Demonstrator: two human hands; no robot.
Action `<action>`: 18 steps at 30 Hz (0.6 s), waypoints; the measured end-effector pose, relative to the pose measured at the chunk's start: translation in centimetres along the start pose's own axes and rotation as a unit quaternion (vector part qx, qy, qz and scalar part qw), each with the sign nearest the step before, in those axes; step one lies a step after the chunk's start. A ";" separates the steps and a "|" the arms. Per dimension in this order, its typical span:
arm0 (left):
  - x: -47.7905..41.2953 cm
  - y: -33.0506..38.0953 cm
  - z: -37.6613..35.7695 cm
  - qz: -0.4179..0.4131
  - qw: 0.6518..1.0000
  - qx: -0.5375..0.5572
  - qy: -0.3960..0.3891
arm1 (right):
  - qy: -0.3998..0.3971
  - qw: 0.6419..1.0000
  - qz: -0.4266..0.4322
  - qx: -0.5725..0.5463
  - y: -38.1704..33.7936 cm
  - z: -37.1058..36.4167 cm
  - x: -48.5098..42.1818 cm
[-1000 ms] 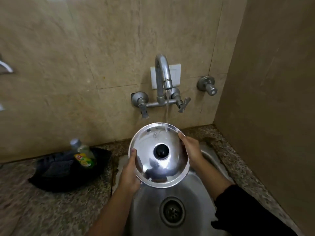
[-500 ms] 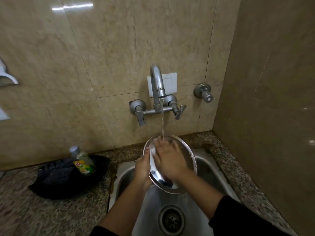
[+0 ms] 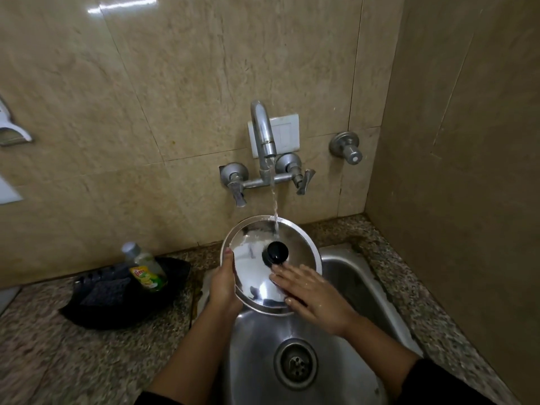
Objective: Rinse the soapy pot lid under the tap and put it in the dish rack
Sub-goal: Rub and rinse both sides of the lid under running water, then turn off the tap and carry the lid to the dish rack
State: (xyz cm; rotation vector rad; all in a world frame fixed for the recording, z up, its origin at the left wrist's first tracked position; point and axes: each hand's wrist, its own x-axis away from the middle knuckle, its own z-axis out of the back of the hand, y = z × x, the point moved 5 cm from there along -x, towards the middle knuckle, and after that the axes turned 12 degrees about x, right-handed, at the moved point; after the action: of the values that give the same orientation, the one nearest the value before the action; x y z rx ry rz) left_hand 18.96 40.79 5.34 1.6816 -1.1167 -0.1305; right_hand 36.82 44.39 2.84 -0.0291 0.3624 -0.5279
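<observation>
Above the steel sink (image 3: 344, 290), just under the wall tap (image 3: 264, 135), the pot lid (image 3: 257, 252) is being held tilted, its domed top and black knob (image 3: 275, 252) being turned toward the camera and its far rim being raised toward the wall. Being round, the lid shows no long axis. A thin stream of water (image 3: 274, 206) is being poured from the spout onto the upper part of the dome, just behind the knob. The lid's left rim is being gripped by the left hand (image 3: 223, 283), thumb laid over the top face and the remaining fingers hidden behind. The right hand (image 3: 314, 296) is being laid flat and open on the lower right of the dome, fingers spread, gripping nothing. The lid's near edge is being kept over the basin, above and behind the drain (image 3: 295, 364). Open basin is being left to the right of the lid and below it. On the speckled counter (image 3: 87, 355) to the left, well apart from the lid, a dark cloth (image 3: 117, 299) is being used as a bed for a green dish-soap bottle (image 3: 144, 266). A side wall (image 3: 467, 171) is closing off the right.
</observation>
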 end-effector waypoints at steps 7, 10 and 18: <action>2.1 1.8 0.8 -0.105 0.978 -0.163 -0.072 | 0.163 0.946 -0.252 -0.121 7.2 3.1 -0.2; 2.3 2.2 0.4 -0.121 0.968 -0.194 -0.101 | 0.204 0.867 -0.352 -0.287 8.8 5.1 -3.5; 2.7 3.9 -1.9 -0.144 0.959 -0.221 -0.104 | 0.230 0.827 -0.416 -0.299 10.7 8.6 -11.3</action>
State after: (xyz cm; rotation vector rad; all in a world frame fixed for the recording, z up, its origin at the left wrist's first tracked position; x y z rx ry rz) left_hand 19.19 40.15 10.45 1.4330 -0.9019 -0.7054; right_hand 36.00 58.72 13.34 -0.7107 1.0010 -1.2808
